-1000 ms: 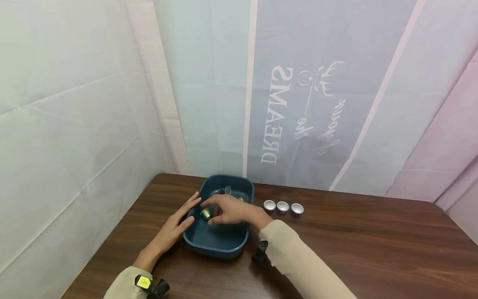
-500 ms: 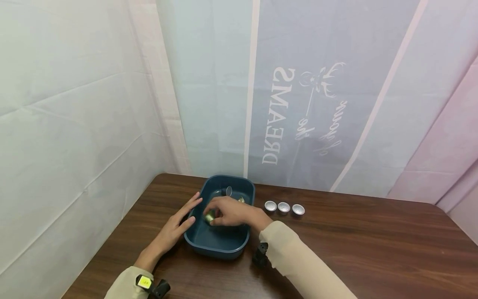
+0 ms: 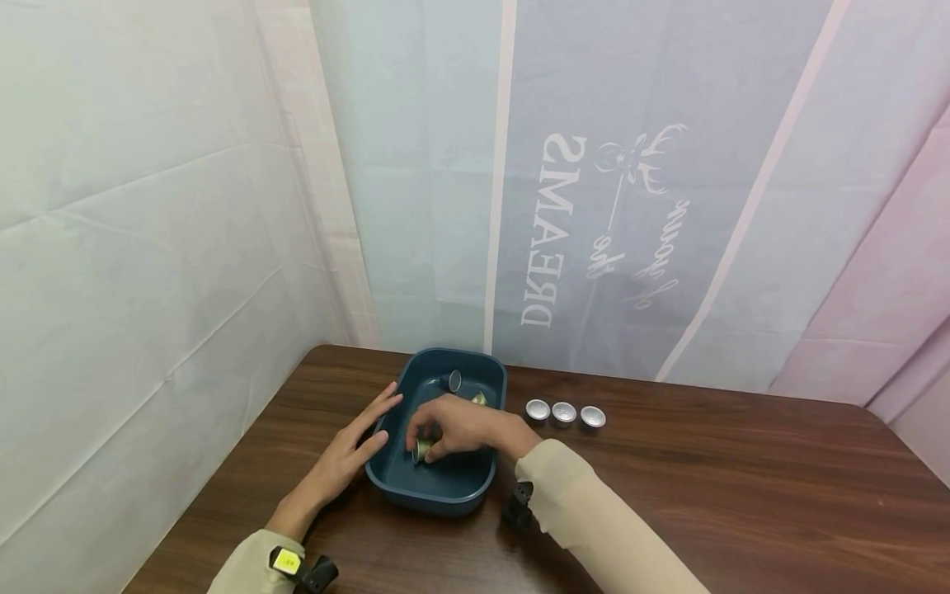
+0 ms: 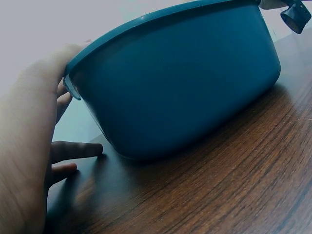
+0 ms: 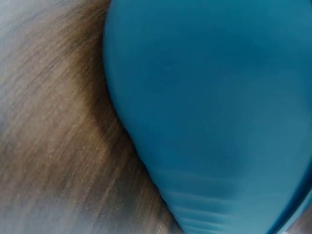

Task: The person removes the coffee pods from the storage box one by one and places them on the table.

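In the tub (image 3: 438, 505), with right hand (image 3: 454, 423), pinches the green pod (image 3: 423, 450), turned sideways and nearer than moments ago, so seemingly under control; rests left hand (image 3: 343, 455), fingers extended, along the tub's left side.

Pale cloth (image 3: 430, 181) hangs behind a dark wooden table (image 3: 742, 478).

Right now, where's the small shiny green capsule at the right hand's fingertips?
In the head view, the small shiny green capsule is inside the dark blue rectangular tub, pinched by the right hand, left of three round silver cups on the brown wood-grain table.
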{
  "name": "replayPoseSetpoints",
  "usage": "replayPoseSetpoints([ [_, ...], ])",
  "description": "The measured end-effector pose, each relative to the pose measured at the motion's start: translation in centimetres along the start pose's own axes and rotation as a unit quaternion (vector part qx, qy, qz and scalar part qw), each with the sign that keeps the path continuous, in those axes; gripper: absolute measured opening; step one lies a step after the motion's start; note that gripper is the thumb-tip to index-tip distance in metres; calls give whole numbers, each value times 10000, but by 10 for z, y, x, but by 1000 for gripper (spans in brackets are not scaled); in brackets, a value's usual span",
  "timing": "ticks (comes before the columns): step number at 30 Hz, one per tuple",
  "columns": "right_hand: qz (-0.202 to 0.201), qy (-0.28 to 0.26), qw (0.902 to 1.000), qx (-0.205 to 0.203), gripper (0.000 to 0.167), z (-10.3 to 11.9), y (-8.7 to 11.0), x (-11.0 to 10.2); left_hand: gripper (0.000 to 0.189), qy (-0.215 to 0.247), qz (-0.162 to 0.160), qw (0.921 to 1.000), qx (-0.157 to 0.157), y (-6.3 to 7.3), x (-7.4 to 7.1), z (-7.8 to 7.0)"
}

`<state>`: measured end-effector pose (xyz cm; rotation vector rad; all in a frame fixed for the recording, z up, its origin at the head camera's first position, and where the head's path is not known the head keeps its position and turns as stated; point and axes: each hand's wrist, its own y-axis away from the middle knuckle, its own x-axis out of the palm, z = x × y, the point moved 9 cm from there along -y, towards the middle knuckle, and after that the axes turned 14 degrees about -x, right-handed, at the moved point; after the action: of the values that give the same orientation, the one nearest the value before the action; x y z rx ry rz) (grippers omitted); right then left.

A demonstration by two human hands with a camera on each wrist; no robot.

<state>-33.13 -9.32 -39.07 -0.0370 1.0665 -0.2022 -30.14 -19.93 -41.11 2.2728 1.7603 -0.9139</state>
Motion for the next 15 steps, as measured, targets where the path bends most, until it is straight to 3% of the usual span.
replayPoseSetpoints([
  [3, 59, -80, 9999, -62, 23, 1, 0, 2, 51, 23, 8, 10000, -17, 1, -1, -5],
  [10, 196, -281, 9994, -22, 22, 2, 2, 5, 51, 10, 84, 10000, -32, 6, -4, -37],
  [15, 187, -316, 9993, 15, 20, 1, 2, 5, 51, -44, 60, 9999, -80, 6, -4, -38],
])
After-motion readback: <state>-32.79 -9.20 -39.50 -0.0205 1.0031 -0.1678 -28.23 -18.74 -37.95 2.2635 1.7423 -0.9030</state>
